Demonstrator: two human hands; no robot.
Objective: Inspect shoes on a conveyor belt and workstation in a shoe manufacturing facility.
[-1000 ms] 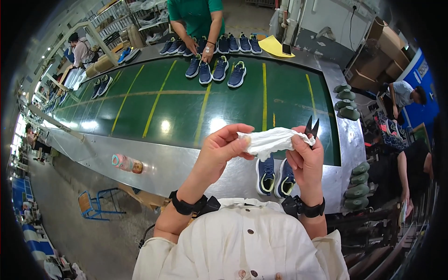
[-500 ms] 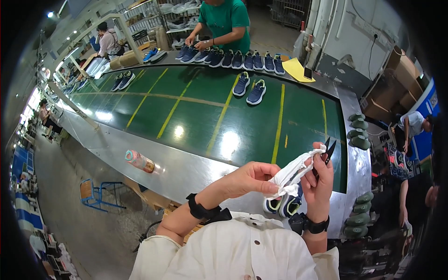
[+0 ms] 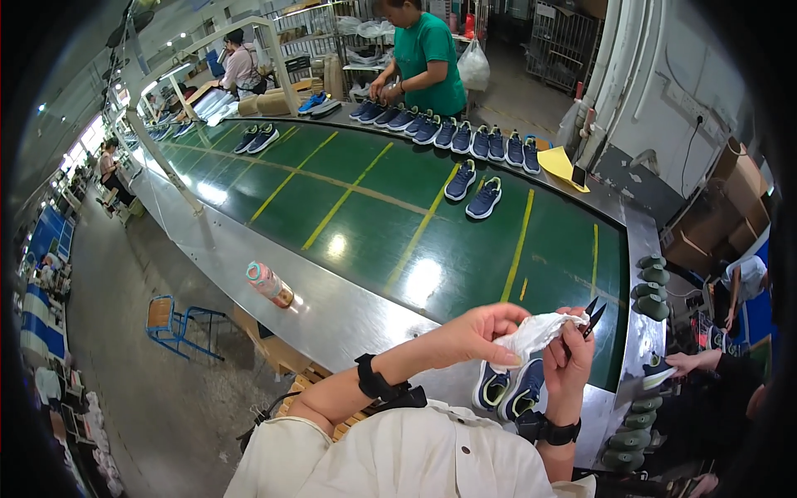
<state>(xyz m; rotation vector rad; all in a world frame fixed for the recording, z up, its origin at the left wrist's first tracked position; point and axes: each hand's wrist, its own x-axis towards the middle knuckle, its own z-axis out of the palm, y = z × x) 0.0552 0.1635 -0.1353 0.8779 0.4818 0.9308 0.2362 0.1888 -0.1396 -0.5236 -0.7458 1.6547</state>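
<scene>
A crumpled white cloth (image 3: pixel 535 336) is held between both hands above the table's near edge. My left hand (image 3: pixel 486 334) pinches its left end between thumb and fingers. Closed around the other end, my right hand (image 3: pixel 573 349) also grips black scissors (image 3: pixel 593 315), whose pointed blades stick out past the fingers to the upper right. Whether the cloth is paper or fabric I cannot tell. Just below the hands, a pair of navy sneakers (image 3: pixel 521 390) with light green lining stands on the metal edge, partly covered by my right wrist.
Two navy sneakers (image 3: pixel 483 199) stand on the green conveyor belt (image 3: pixel 374 216); several more line its far side before a person in green (image 3: pixel 427 62). A pink bottle (image 3: pixel 270 285) is on the left metal ledge. Green shoe lasts (image 3: pixel 652 286) sit at right, where a co-worker's hand holds a shoe (image 3: pixel 657 372).
The stretched cloth is now bunched shorter as my hands come closer together. My view has shifted, so the belt appears lower and tilted. At right, a co-worker's hand now holds a shoe.
</scene>
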